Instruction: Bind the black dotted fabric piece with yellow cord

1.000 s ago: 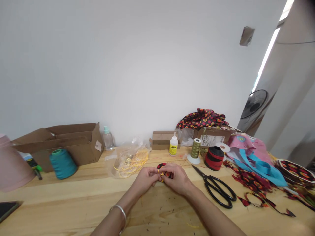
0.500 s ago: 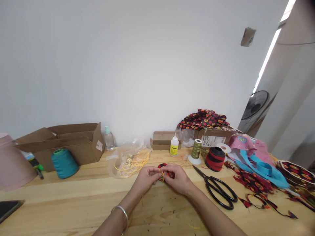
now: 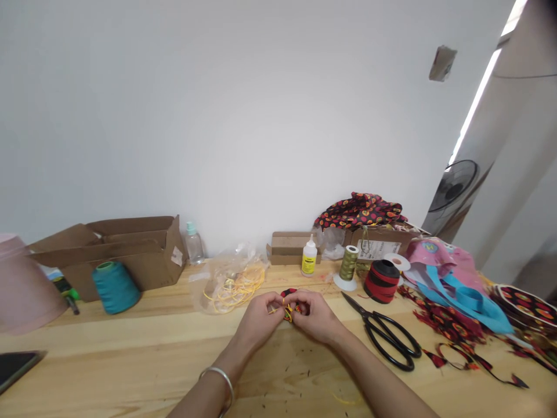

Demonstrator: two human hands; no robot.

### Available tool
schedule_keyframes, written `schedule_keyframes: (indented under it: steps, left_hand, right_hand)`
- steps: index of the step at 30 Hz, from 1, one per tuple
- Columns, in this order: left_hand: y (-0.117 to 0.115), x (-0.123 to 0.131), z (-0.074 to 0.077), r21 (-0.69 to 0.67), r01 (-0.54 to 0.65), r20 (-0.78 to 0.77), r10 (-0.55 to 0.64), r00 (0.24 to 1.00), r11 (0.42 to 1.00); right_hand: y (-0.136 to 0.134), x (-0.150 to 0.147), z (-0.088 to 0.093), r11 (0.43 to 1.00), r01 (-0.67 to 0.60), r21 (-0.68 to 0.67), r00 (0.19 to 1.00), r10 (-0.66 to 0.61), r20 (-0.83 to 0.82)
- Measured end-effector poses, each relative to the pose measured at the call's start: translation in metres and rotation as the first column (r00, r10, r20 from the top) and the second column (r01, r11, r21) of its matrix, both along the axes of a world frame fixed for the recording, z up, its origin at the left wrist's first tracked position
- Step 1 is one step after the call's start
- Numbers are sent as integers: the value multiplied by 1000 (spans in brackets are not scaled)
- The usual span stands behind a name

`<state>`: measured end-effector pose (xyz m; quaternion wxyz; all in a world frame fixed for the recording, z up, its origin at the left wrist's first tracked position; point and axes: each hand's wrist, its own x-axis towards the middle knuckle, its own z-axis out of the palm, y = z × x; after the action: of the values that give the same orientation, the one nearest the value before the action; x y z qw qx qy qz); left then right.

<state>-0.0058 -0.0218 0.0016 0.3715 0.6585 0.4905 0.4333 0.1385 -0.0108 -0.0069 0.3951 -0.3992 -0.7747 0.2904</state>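
Both hands meet at the middle of the wooden table (image 3: 183, 354), fingertips close together. Between them is a small piece of dark patterned fabric (image 3: 288, 292) with red and green spots, partly covered by the fingers. A yellow cord (image 3: 288, 313) runs across it and loops at the fingertips. My left hand (image 3: 260, 316), with a silver bangle at the wrist, pinches the yellow cord. My right hand (image 3: 317, 316) is closed on the fabric piece and cord from the other side; its exact grip is partly hidden.
Black-handled scissors (image 3: 383, 331) lie right of my right forearm. Behind stand a glue bottle (image 3: 308, 258), an olive thread spool (image 3: 348, 264) and a red-black spool (image 3: 382, 281). Yellow cord in a plastic bag (image 3: 235, 287), a teal thread cone (image 3: 115, 287) and a cardboard box (image 3: 152, 261) are left.
My left hand's fingers have shifted slightly, and the yellow cord at the fingertips has changed shape. My right hand stays almost in place. The view has moved a little.
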Motion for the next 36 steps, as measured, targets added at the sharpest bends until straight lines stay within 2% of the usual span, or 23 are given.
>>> schedule_keyframes:
  steps: [5,13,16,18,21,24,28,30,32,34,36]
  left_hand:
    - [3,3,-6,-164,51,291,-1,957,985]
    - [3,1,4,-233,45,360,43,932,971]
    - [3,2,3,-245,24,327,59,943,969]
    - [2,2,0,-203,22,293,39,955,979]
    - [1,2,-1,-81,-5,134,16,991,997]
    - [-1,1,3,14,-52,-65,52,996,999]
    - [-1,-1,4,52,-61,-127,68,990,997]
    - [0,-1,1,22,-45,-50,46,998,999]
    - [1,1,-2,-52,-6,104,11,995,999]
    - [2,3,-5,-136,35,256,1,967,990]
    - [2,4,-5,-211,48,336,27,941,976]
  right_hand:
    - [0,-1,1,998,-22,-52,996,18,-83]
    - [-4,-5,9,994,-60,-95,985,44,-168]
    - [-3,-4,7,994,-57,-89,987,42,-154]
    - [-2,-2,4,997,-44,-63,993,37,-112]
    - [-2,0,3,999,-28,-19,998,27,-50]
    - [-2,1,3,1000,-15,5,999,15,-35]
    - [-3,0,3,1000,-13,9,999,14,-31]
    - [-3,0,4,1000,-26,-3,999,25,-37]
    - [-3,0,4,999,-37,-11,998,36,-42]
    - [-3,0,5,999,-40,-8,999,40,-35]
    - [-3,0,4,999,-41,2,999,41,-18]
